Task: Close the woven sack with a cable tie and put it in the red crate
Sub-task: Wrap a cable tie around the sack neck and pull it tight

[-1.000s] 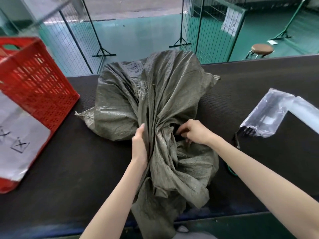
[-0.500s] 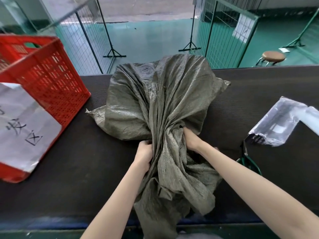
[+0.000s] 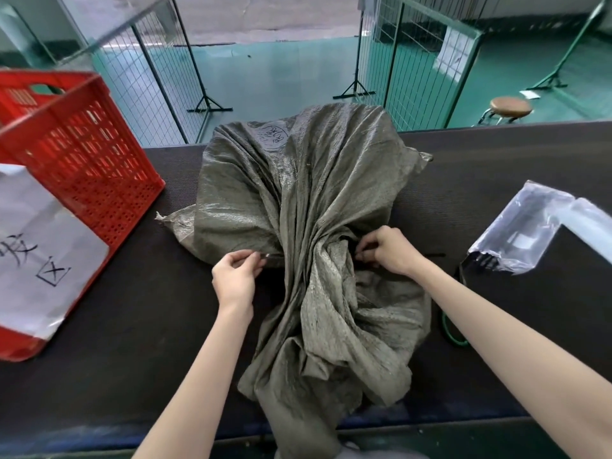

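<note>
Half a second ago both hands were pressed into the gathered neck of the woven sack (image 3: 308, 207); now they have drawn apart to either side of it. The left hand (image 3: 235, 276) pinches a thin dark strip (probably the cable tie (image 3: 272, 256)) at the neck's left, and the right hand (image 3: 389, 250) pinches something at its right. The grey-green sack lies crumpled and bunched on the dark table (image 3: 126, 326), right of the red crate (image 3: 86, 154).

red crate (image 3: 82, 167) cut off left, cable tie (image 3: 270, 257) mostly hidden (sack folds)
</note>
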### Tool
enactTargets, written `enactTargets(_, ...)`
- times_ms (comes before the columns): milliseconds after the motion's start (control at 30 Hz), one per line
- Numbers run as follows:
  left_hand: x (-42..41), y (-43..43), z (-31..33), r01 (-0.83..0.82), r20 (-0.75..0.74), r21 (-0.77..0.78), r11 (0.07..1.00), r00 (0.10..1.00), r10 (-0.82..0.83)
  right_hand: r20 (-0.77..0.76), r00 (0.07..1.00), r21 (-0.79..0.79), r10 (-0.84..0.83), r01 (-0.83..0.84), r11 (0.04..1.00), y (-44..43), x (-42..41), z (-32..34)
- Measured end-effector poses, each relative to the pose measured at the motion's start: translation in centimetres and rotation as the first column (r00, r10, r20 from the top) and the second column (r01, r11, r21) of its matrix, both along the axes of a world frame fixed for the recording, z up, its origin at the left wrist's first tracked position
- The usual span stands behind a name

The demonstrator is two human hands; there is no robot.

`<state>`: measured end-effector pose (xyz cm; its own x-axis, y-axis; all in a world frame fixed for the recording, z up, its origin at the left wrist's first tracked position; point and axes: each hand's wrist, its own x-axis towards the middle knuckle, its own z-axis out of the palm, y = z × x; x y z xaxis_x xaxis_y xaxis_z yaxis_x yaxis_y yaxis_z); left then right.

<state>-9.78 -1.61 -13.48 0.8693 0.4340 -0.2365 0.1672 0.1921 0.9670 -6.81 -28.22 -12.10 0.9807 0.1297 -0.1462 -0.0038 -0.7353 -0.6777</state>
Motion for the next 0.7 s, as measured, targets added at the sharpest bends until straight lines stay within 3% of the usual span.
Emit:
enactTargets(233,0.4,2.5,1.2,-0.229,0.057,-0.114,0.967,0.97,0.236,0.029,0.998,-0.035,-0.063,0.064,0.997,-2.4,-0.2,0.6)
enactTargets(367,0.8,3.6,2.0,-0.23,0.093,-0.151,0.962,0.965,0.245,0.033,0.993,0.01,-0.112,0.111,0.994,-2.9,0.1,0.9)
enactTargets(533,0.8,3.6,2.7,-0.201,0.178,-0.263,0.944,0.951,0.252,-0.01,0.976,0.313,-0.219,0.211,0.926,-1.8,-0.4,1.6)
enactTargets(700,0.5,2.4,1.9,-0.024,0.242,-0.243,0.97,0.966,0.085,-0.04,0.974,0.579,-0.224,0.206,0.789,0.2,-1.3,2.6)
